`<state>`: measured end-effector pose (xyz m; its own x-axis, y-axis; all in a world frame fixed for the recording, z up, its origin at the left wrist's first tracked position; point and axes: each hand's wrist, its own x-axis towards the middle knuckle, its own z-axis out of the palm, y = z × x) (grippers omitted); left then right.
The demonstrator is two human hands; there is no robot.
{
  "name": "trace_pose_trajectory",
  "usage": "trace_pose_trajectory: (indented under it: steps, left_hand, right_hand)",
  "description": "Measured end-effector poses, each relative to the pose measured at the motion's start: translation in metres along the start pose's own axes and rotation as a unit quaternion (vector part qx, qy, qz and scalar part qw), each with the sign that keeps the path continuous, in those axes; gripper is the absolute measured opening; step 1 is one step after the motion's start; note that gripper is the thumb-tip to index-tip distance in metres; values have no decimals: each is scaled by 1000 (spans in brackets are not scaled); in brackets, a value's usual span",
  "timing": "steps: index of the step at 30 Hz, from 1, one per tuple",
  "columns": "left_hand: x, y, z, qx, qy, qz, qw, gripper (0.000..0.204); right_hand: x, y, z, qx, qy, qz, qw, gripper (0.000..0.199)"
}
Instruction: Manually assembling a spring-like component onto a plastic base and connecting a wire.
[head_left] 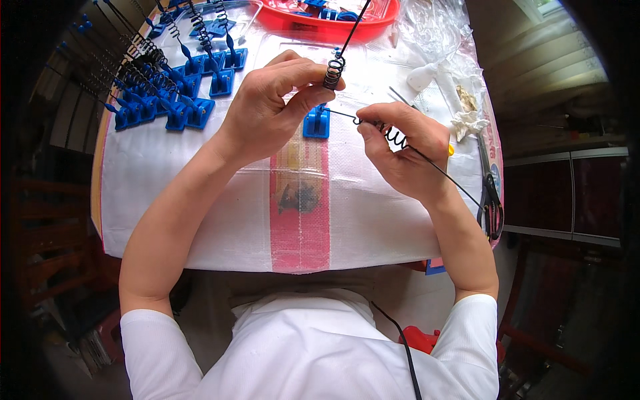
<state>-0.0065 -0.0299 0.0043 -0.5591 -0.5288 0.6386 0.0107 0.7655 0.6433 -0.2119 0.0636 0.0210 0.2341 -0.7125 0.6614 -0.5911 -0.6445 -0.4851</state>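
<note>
My left hand (pixel 270 107) pinches a black coiled spring (pixel 334 71) between thumb and fingertips. A straight black end rises from it toward the upper edge. Lower and to the right, my right hand (pixel 417 143) is closed on a second black spring (pixel 396 138), whose long straight end runs down past the wrist. A thin black tip sticks out of my right fingers to the left, toward a small blue plastic base (pixel 317 123). That base lies on the table below my left fingertips. Whether the tip touches the base I cannot tell.
Several blue bases (pixel 175 113) with upright black springs stand at the left. A red tub (pixel 377 30) with blue parts is at the back. Crumpled clear plastic (pixel 440 33) and black-handled scissors (pixel 492 210) lie along the right. A white woven sheet (pixel 227 223) covers the table.
</note>
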Motion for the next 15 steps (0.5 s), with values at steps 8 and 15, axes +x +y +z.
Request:
trace_pose_trajectory:
  steps: [8,15]
  left_hand:
    - [1,1,0,6,-1,2,1000,12]
    - [1,1,-1,5,-3,2,1000,13]
  right_hand:
    - [0,2,1,-6,0,-5,1000,15]
    - [1,3,2,-5,0,-8,1000,16]
